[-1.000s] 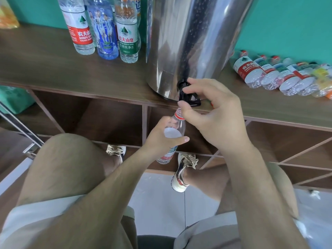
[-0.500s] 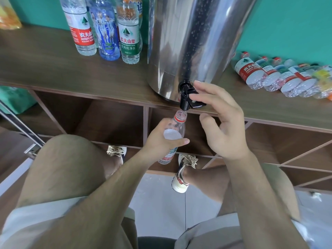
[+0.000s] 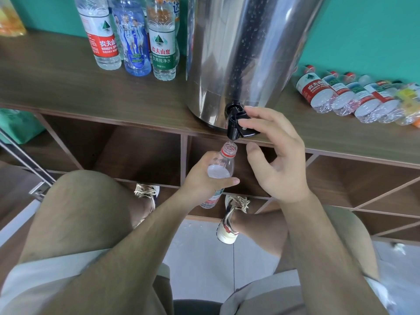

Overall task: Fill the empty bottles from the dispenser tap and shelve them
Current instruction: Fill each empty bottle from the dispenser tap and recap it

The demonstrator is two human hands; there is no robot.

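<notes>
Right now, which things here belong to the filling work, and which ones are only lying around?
In the job: bottle held by the left hand, black tap touched by the right hand, steel dispenser, empty bottles lying on the right, upright bottles on the left.

Lying about: green bag below the counter, yellow-orange object at far left.

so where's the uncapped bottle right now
Centre of the head view: the left hand holds the bottle, mouth just below the black tap, left of the right hand.
</notes>
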